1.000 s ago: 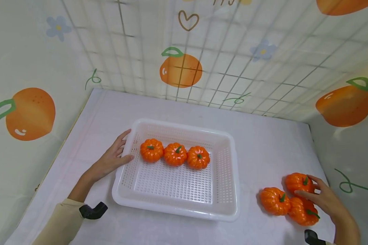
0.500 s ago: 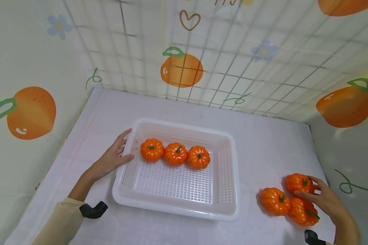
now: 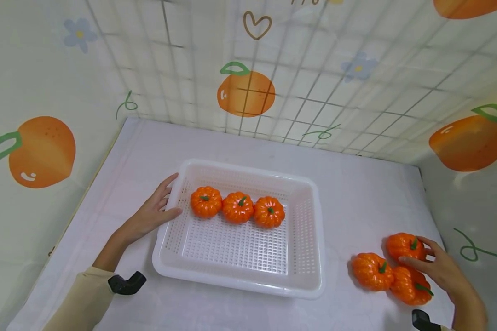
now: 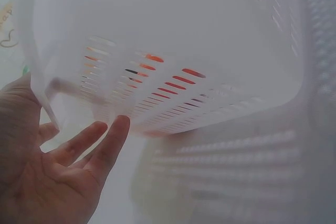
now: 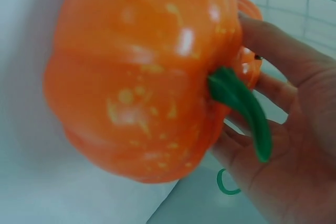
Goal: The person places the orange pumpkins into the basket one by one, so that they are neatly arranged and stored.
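Note:
My left hand (image 3: 149,214) is at the left rim of a white perforated plastic basket (image 3: 319,239), its thumb over the rim. In the left wrist view, the fingers lie along the outside wall. Three shiny orange toy pumpkins with green stems, among them a middle pumpkin (image 3: 238,208), sit in a row inside. On the right, my right hand (image 3: 439,266) holds the rear pumpkin (image 3: 402,247) of a cluster of three between thumb and fingers. The front pumpkin (image 5: 131,77) largely hides that grip in the right wrist view. Beside them rests the left pumpkin (image 3: 370,271) of the cluster.
A white cloth covers the table (image 3: 343,193). Behind it stands a wire grid (image 3: 298,105) under a fruit-printed curtain. Printed sheets also close off the left and right sides. Black straps (image 3: 126,283) show at both wrists.
Both hands, the basket and the pumpkins stay where they were. Only the head view has shifted very slightly.

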`<move>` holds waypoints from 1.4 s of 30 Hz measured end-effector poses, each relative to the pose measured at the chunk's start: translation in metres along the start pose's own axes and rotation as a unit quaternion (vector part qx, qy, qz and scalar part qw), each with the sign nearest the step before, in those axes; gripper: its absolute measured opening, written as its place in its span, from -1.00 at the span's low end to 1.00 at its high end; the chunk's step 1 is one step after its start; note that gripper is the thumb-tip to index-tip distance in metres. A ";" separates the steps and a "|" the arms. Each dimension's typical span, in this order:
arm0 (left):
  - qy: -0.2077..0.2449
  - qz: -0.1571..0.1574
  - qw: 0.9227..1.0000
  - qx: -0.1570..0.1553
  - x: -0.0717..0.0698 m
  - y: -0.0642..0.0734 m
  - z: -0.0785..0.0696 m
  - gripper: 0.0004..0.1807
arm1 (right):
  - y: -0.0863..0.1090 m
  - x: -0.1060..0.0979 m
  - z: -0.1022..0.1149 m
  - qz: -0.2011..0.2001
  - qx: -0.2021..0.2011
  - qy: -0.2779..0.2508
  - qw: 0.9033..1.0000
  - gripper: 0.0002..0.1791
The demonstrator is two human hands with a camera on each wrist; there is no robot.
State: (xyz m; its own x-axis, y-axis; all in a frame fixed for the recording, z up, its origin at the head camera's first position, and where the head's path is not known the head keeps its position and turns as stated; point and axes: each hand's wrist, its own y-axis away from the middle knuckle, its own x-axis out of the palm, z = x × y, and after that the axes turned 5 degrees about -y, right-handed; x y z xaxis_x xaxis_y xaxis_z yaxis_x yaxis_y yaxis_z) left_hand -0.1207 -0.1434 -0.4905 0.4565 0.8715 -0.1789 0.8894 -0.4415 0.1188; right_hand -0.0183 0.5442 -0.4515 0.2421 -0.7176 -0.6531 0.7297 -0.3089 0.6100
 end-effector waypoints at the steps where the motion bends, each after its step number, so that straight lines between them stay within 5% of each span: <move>1: 0.001 -0.001 1.000 -0.001 0.000 0.000 0.000 -0.06 | 0.000 0.000 0.001 0.000 0.000 -0.002 1.000 0.30; 16: 0.001 0.000 1.000 0.003 0.000 -0.001 0.001 -0.06 | 0.002 -0.002 0.012 -0.034 -0.026 -0.008 0.999 0.31; 42: 0.011 0.004 1.000 0.011 -0.001 -0.001 0.002 -0.05 | 0.019 0.006 0.085 -0.071 -0.191 -0.020 0.979 0.07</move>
State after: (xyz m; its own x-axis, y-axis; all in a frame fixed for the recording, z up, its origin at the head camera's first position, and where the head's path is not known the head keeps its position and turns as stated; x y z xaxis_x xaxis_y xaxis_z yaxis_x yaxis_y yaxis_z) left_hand -0.1214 -0.1441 -0.4921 0.4626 0.8727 -0.1563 0.8864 -0.4520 0.0994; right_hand -0.0576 0.4808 -0.4056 0.1000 -0.7109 -0.6962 0.9423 -0.1569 0.2956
